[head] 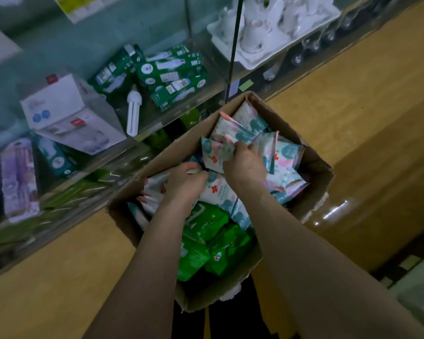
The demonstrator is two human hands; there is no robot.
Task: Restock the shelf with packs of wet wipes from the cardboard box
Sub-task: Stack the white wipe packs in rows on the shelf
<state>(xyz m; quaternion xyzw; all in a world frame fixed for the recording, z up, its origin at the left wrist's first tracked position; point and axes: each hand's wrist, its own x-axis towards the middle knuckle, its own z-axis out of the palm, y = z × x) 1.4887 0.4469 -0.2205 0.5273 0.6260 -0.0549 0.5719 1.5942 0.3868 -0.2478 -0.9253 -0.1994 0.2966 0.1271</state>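
An open cardboard box [311, 167] stands on the floor in front of a glass shelf [157, 126]. It holds several pastel wet wipe packs [240, 126] at its far end and green packs [206, 231] at its near end. My left hand [184, 184] is curled over a white pack with a red cross [218, 189] in the middle of the box. My right hand [242, 162] reaches further in, its fingers pinching a pastel pack [218, 152]. Both forearms stretch down into the box.
The shelf carries green lamp boxes [171, 72], a loose white bulb [133, 113], a white carton [69, 113] and purple packs [17, 177]. A white tea set [274, 28] sits on the upper right shelf. Tan floor [365, 106] surrounds the box.
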